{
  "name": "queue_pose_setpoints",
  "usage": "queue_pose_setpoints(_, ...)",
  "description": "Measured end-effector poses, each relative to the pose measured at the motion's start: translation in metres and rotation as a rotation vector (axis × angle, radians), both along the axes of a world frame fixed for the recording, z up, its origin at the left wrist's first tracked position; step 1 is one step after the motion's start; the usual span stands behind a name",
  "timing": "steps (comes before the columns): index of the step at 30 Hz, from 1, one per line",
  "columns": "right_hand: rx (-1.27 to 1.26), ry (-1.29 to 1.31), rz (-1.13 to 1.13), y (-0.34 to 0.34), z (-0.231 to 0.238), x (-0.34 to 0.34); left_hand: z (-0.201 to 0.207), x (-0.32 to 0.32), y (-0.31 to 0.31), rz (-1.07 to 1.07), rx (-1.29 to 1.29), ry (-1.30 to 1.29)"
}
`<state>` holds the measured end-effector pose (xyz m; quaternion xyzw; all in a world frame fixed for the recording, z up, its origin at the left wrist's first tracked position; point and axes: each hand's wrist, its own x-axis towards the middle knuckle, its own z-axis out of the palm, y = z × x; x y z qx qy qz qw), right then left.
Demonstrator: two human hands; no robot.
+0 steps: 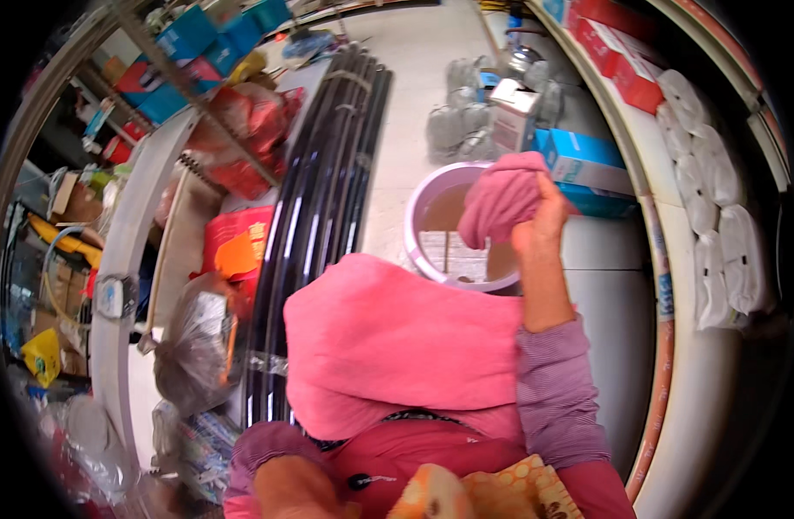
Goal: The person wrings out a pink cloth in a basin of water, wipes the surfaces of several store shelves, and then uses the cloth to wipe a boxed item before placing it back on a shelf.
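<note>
My right hand (544, 212) grips a bunched, dusky pink cloth (501, 199) and lifts it over the right side of a bucket with a pale lilac rim (417, 199). Brownish water (449, 208) stands in the bucket, with a bright reflection on it. Across my lap lies a bright pink towel (405, 337). My left forearm (297, 489) bends back toward the lower edge, and the hand itself lies outside the picture. Yellow-orange patterned fabric (518, 489) shows at the bottom.
Long dark glossy tubes (315, 190) lie bundled to the left, beside plastic bags (202, 346). Beyond the bucket are clear bottles (457, 121), a white carton (511, 112) and a blue box (587, 164). At right, a shelf holds wrapped white packs (708, 182).
</note>
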<state>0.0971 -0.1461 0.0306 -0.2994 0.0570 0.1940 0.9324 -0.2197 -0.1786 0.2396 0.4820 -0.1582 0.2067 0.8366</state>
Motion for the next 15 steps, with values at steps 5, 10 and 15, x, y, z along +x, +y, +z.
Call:
queue_pose_setpoints(5,0.024,-0.015,0.094,-0.005,0.018,-0.009,0.008,0.004,-0.01,0.006,-0.028,-0.017)
queue_pose_setpoints(10,0.107,-0.088,0.255,-0.009,0.023,-0.012,0.019,0.007,-0.027,0.017,-0.087,-0.064)
queue_pose_setpoints(15,-0.049,-0.086,0.195,-0.01,0.025,-0.007,0.027,0.016,-0.036,-0.009,-0.255,-0.128)
